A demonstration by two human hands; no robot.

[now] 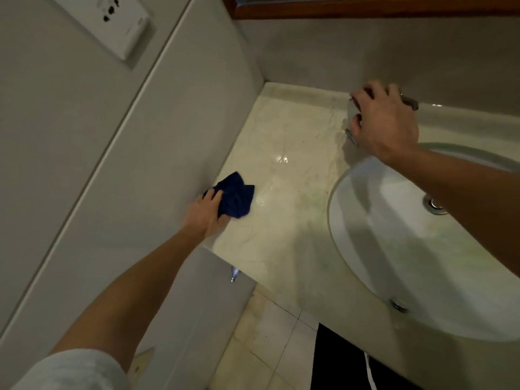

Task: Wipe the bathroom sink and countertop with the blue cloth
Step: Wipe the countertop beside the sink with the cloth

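The dark blue cloth point(235, 197) is bunched on the pale marble countertop point(284, 175), close against the left wall. My left hand point(206, 213) grips its near edge and presses it on the stone. The white oval sink point(374, 232) lies to the right, with a metal drain point(436, 205) in its basin. My right hand point(384, 123) is lifted over the back of the counter beside the sink, fingers closed around a clear glass point(353, 119), largely hidden by the hand. A metal part point(409, 101) juts out behind the hand.
A grey tiled wall with a white socket plate point(123, 23) rises on the left. A wood-framed mirror edge point(365, 8) runs along the top. Below the counter's front edge are pale floor tiles point(267, 333) and my dark trousers point(351, 361).
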